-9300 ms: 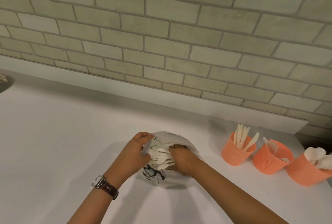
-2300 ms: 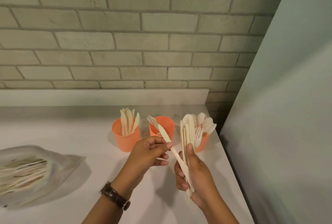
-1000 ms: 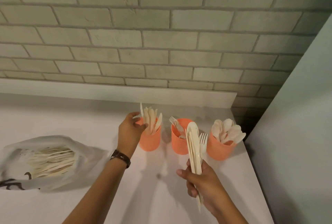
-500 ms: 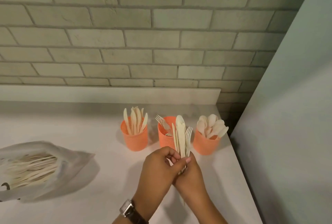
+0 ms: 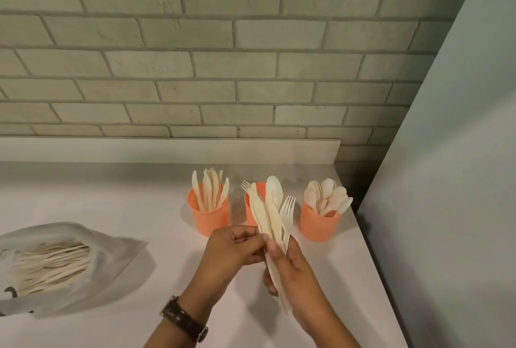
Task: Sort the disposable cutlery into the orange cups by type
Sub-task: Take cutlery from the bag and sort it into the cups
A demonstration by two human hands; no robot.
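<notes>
Three orange cups stand in a row near the back of the white counter. The left cup (image 5: 212, 218) holds knives, the middle cup (image 5: 251, 208) holds forks, and the right cup (image 5: 318, 225) holds spoons. My right hand (image 5: 290, 272) grips a fanned bunch of cream cutlery (image 5: 272, 213), a mix of knives, a spoon and a fork, upright in front of the middle cup. My left hand (image 5: 231, 250) pinches a knife at the left side of that bunch.
A white plastic bag (image 5: 111, 250) with several more pieces of cutlery lies on the counter (image 5: 111, 208) at the left. A brick wall runs behind, and a grey panel (image 5: 446, 180) closes off the counter's right edge.
My left hand dropped a knife into the left cup about a second ago and came back to the bunch. The bunch has fanned out, and my fingers now pinch one knife.
</notes>
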